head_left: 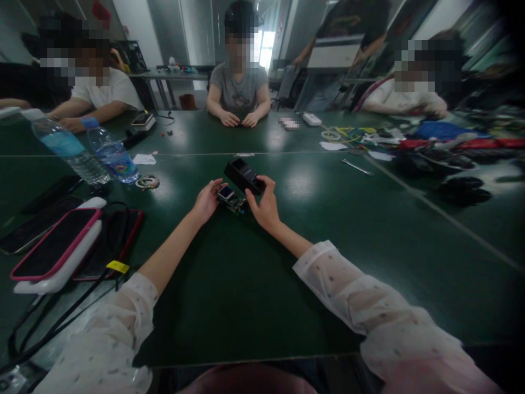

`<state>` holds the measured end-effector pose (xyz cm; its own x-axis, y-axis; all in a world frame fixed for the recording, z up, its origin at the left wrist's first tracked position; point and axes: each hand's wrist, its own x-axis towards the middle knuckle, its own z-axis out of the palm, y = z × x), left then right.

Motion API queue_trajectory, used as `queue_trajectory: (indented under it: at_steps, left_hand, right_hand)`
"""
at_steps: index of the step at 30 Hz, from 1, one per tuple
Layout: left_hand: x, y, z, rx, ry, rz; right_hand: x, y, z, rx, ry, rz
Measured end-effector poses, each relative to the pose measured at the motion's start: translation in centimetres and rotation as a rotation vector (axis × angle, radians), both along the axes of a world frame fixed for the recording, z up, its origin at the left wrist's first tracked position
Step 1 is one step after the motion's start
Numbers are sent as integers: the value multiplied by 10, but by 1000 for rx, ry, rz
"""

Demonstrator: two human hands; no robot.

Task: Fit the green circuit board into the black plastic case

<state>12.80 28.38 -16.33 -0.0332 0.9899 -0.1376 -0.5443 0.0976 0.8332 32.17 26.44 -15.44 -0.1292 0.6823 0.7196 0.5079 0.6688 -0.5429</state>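
Observation:
Over the middle of the green table (229,284), my left hand (207,202) is closed on the left end of a small circuit board with a little screen (231,198). Green board and small parts show along its lower edge. My right hand (264,205) grips a black plastic housing (243,173) by its right end, thumb below and fingers on top. An opening shows in the upper face of the housing. It is tilted, just above and right of the board; I cannot tell whether the two touch.
Two water bottles (68,145), a cable coil (147,182) and several phones (59,243) with cables lie left. A wrench (356,167) and a pile of cables (410,139) are on the right. Co-workers sit across the table, one person (239,90) directly opposite.

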Motion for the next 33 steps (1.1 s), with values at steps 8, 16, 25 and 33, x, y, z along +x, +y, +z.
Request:
queue_trajectory:
  at_steps: [8,16,25,33]
  left_hand:
    - [-1,-3,2,0,30,-7]
    - [0,-3,4,-5,28,2]
    - [1,-5,7,-21,14,-2]
    - [-1,-2,3,-19,12,-5]
  right_hand:
    - [7,25,-15,-225,53,-72]
    - [9,26,-18,-280,-105,-187]
    - [9,25,-18,-246,-86,-193]
    - [10,25,-16,-263,-61,-174]
